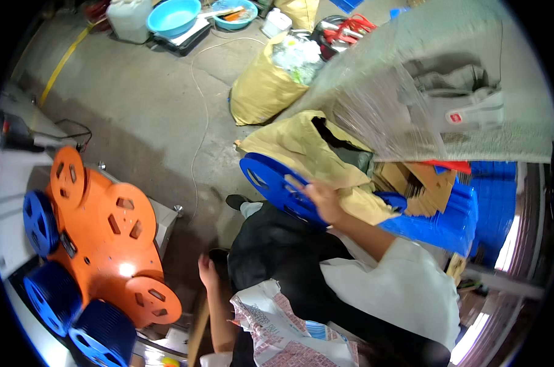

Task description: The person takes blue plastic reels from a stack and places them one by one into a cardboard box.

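My right hand [324, 199] is closed on a blue plastic reel [264, 178], its fingers spread over the reel's slotted face. The reel stands tilted beside my right leg, against a yellow woven sack [289, 137]. Lower and to the left, my left hand [209, 273] hangs beside my lap with its fingers curled; nothing shows in it. To its left is an orange machine plate [99, 244] with rounded slotted lobes. Stacked blue reels [54, 296] sit along the plate's near left edge. A crumpled white-and-red printed bag [277, 324] lies over my lap.
Another full yellow sack [252, 92] stands farther off on the concrete floor. A wrapped pale bulk [374, 92] fills the right side. Cardboard pieces [426, 186] and blue plastic [448, 214] lie near my right arm. Blue basins [174, 17] and a white jug [129, 21] are at the back; a thin cable [194, 79] crosses the floor.
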`<action>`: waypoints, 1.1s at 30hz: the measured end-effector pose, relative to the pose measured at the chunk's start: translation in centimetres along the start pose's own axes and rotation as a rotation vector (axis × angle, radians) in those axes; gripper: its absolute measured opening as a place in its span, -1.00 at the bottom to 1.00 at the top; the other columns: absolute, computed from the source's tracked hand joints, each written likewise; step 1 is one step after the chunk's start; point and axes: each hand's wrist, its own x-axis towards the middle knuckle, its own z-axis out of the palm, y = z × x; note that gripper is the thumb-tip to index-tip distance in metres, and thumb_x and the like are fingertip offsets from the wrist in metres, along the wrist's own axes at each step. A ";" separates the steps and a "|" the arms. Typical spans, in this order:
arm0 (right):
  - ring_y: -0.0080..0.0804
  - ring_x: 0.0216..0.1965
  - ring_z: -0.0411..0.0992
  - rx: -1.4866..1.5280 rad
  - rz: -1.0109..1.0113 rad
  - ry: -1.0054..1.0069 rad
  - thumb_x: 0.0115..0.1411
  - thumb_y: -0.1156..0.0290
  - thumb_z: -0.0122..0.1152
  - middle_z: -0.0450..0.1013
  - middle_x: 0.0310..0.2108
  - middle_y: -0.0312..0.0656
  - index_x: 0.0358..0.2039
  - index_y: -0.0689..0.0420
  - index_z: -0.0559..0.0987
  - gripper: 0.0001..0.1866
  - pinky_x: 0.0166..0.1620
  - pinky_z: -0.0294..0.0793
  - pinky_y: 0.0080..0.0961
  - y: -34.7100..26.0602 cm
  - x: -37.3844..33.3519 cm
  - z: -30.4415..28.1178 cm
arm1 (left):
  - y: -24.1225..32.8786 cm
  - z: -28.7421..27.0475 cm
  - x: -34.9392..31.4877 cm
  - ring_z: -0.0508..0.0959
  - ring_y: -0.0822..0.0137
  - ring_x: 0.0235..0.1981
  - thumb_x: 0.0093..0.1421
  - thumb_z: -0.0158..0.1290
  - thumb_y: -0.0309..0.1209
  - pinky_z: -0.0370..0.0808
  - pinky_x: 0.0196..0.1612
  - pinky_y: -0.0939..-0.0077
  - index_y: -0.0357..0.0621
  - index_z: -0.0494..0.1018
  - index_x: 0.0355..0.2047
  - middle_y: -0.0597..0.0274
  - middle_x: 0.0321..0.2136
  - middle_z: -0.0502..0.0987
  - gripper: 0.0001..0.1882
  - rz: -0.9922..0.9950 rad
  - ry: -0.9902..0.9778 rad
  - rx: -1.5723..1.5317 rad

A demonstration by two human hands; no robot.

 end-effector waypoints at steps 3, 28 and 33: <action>-0.40 -0.46 0.37 -0.254 -0.200 0.512 0.29 0.28 -0.12 0.41 -0.51 -0.22 -0.39 0.24 0.49 -0.69 -0.33 0.36 -0.45 -1.1 -5.9 -10.4 | 19.7 7.3 6.3 0.42 0.18 0.11 0.20 -0.09 -0.58 0.33 0.14 0.40 -0.27 0.23 0.17 0.02 0.08 0.41 -0.51 0.231 -0.253 0.262; 0.06 0.23 0.11 -0.493 -0.468 0.232 0.13 0.40 0.17 0.19 0.20 0.12 0.16 0.31 0.29 -0.41 0.27 0.03 -0.15 5.3 17.6 -3.9 | 37.0 15.0 4.7 0.52 -0.07 -0.20 0.16 -0.03 -0.37 0.47 -0.16 0.08 0.07 0.10 0.23 -0.06 -0.23 0.50 -0.40 0.477 -0.398 0.790; 0.06 0.25 0.08 -0.591 -0.889 -0.218 0.06 0.48 0.20 0.14 0.23 0.08 0.20 0.19 0.25 -0.35 0.26 0.06 -0.10 -2.1 16.6 8.3 | 26.2 -1.5 -3.7 0.52 -0.05 -0.15 0.14 -0.01 -0.37 0.46 -0.11 0.07 -0.12 0.36 -0.08 -0.07 -0.23 0.52 -0.68 0.131 0.253 0.563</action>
